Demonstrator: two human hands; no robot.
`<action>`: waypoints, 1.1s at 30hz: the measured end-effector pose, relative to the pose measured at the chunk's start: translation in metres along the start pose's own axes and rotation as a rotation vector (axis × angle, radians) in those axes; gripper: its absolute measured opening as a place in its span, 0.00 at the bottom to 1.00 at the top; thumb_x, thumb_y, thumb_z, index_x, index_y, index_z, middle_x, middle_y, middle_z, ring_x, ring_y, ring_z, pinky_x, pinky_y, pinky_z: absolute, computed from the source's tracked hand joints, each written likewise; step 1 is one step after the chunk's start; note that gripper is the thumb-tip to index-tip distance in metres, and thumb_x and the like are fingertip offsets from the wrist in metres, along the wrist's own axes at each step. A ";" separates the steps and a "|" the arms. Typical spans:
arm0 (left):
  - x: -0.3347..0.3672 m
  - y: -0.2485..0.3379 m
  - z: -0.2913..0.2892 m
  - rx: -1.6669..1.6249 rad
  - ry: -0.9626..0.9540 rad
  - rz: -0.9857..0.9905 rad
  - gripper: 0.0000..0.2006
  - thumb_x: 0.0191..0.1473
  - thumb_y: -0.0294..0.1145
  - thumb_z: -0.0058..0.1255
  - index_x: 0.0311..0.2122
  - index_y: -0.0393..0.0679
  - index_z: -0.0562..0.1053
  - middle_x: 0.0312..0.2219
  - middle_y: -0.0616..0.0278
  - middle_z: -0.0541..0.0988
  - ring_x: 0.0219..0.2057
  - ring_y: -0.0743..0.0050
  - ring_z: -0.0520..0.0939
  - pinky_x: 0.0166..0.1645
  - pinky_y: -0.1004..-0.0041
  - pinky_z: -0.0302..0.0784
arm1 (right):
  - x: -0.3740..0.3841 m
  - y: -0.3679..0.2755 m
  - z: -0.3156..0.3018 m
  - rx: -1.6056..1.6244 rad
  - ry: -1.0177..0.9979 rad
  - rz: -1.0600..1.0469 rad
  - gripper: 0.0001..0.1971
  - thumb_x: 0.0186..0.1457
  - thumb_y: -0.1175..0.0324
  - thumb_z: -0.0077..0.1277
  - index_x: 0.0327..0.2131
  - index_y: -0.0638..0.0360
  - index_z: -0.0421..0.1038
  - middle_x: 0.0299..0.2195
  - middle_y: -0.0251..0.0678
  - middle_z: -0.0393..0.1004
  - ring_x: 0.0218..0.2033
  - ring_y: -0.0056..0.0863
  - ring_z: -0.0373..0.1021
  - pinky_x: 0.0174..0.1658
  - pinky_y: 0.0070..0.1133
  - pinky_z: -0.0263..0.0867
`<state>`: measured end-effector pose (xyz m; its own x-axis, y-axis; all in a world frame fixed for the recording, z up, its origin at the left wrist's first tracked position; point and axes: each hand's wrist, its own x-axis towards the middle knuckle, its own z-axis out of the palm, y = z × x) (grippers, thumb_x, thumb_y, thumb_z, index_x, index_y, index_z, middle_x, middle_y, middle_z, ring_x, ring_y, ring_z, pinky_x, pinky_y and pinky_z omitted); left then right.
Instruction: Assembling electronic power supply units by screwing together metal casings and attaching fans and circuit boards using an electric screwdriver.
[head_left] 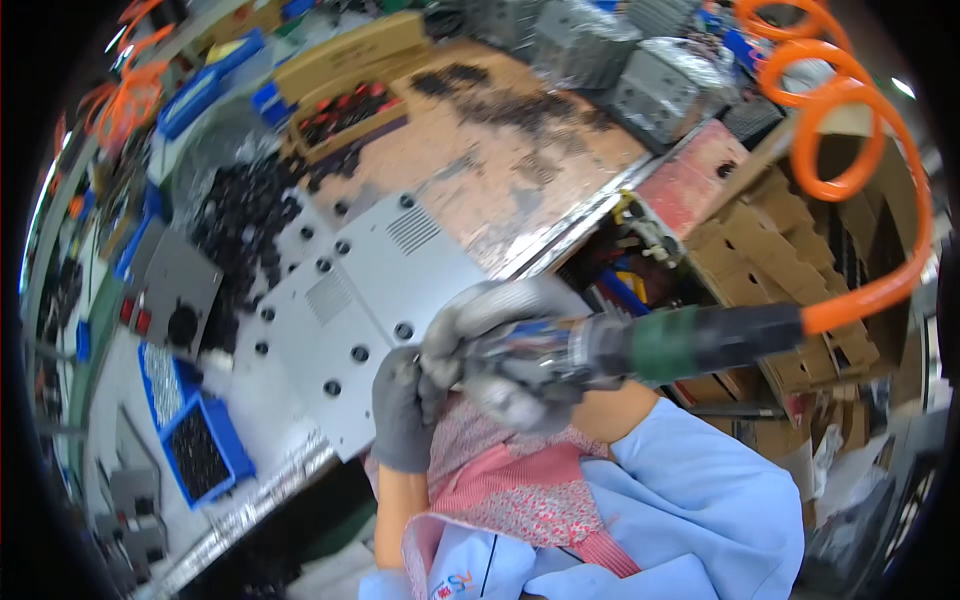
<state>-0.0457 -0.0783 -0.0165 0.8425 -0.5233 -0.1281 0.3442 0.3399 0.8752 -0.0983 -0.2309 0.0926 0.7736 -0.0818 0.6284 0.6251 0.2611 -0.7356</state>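
My right hand (515, 310), in a grey work glove, is wrapped round an air screwdriver (610, 345) with a metallic body and a green ring. An orange air hose (865, 300) runs from its back end. My left hand (405, 410), gloved in grey too, is closed with its fingers pinched by the tool's front end; what they hold is hidden. Both hands are just above the near edge of two grey metal panels (375, 270) lying side by side. Round black feet (360, 354) dot the panels, which also have slotted vents.
Loose black parts (240, 220) are heaped left of the panels. A blue bin (245, 460) of small dark pieces stands near the table's front edge. Further back is a cardboard tray (395, 115) with red and black parts. Wrapped grey units (655, 90) and cartons (790, 260) are on the right.
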 end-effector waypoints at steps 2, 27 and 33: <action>0.004 0.008 0.003 0.043 -0.044 -0.032 0.26 0.52 0.54 0.51 0.42 0.36 0.72 0.12 0.72 0.65 0.10 0.89 0.59 0.13 0.85 0.51 | 0.001 -0.002 -0.006 -0.042 -0.006 -0.055 0.19 0.53 0.74 0.51 0.47 0.64 0.58 0.35 0.50 0.69 0.33 0.30 0.71 0.37 0.28 0.72; -0.016 0.008 -0.019 1.383 0.142 0.279 0.12 0.45 0.37 0.58 0.38 0.53 0.77 0.20 0.64 0.74 0.22 0.66 0.77 0.26 0.69 0.70 | -0.015 0.038 0.005 0.024 0.066 0.179 0.19 0.52 0.69 0.53 0.46 0.62 0.59 0.37 0.45 0.67 0.31 0.28 0.68 0.34 0.27 0.67; -0.015 0.004 -0.019 1.477 0.151 0.324 0.13 0.44 0.45 0.56 0.37 0.57 0.74 0.18 0.67 0.73 0.20 0.67 0.77 0.22 0.68 0.69 | -0.022 0.066 0.005 -0.019 0.027 0.221 0.18 0.53 0.73 0.50 0.47 0.58 0.58 0.39 0.43 0.66 0.34 0.27 0.67 0.33 0.24 0.67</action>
<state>-0.0486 -0.0544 -0.0199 0.8628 -0.4681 0.1910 -0.4920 -0.6904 0.5304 -0.0746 -0.2071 0.0310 0.8943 -0.0502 0.4445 0.4417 0.2575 -0.8594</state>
